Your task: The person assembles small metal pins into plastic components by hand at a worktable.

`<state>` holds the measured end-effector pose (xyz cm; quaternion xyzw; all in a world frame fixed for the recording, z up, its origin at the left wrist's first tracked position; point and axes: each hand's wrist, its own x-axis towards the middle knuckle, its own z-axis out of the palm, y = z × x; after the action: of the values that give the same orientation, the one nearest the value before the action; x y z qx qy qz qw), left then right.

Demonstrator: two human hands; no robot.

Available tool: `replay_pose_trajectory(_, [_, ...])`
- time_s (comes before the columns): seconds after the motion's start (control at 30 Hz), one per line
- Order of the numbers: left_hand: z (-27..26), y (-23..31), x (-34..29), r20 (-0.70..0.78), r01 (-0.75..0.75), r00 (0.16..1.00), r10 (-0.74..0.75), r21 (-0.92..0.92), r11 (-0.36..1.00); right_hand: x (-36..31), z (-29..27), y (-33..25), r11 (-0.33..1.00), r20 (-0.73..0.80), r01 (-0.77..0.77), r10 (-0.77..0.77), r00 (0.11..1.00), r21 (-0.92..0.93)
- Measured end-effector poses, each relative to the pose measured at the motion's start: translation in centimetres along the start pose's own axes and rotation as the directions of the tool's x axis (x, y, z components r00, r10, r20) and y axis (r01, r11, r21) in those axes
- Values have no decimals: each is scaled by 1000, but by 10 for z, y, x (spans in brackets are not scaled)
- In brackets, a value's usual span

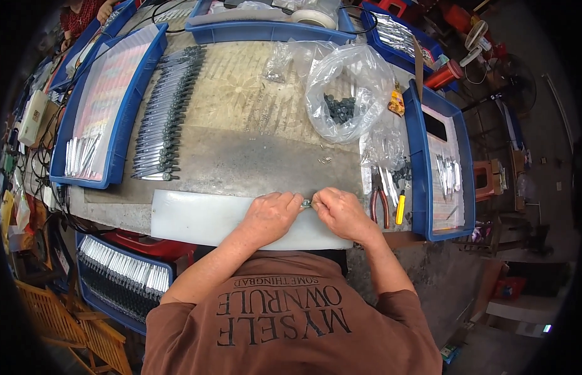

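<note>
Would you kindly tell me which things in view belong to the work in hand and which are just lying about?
Seem to belong:
small part between the left hand and right hand
white mat beneath them
row of slim, dark-ended pieces
dark pieces in the clear bag

Probably just lying about:
orange-yellow packet
pale fan
slatted wooden furniture

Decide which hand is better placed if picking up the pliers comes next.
Right hand, probably: the pliers lie beside it, on its outer side; the left hand is farther away. Both hands pinch a small part.
</note>
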<state>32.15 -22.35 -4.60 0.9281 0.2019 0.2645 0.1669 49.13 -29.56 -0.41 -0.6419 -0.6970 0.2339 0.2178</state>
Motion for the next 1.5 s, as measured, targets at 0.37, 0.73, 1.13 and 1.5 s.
replay_pose_trajectory(0.37, [-1, 2, 0, 7, -43, 999, 43, 56, 998, 4, 0, -7, 991, 45, -4, 11, 999, -137])
replay_pose_trajectory(0.73, [-2, 2, 0, 15, -42, 999, 41, 46, 998, 3, 3, -8, 1000, -43, -24, 25, 999, 7])
replay_pose_trajectory(1.13, [-4, 2, 1, 5, 23, 1000, -23, -3, 1000, 0, -7, -2, 989, -28, -104, 107, 994, 110])
replay_pose_trajectory(1.5, [-5, 1, 2, -13, 7, 1000, -8, -23, 1000, 3, 12, 0, 988, -105, -12, 28, 994, 153])
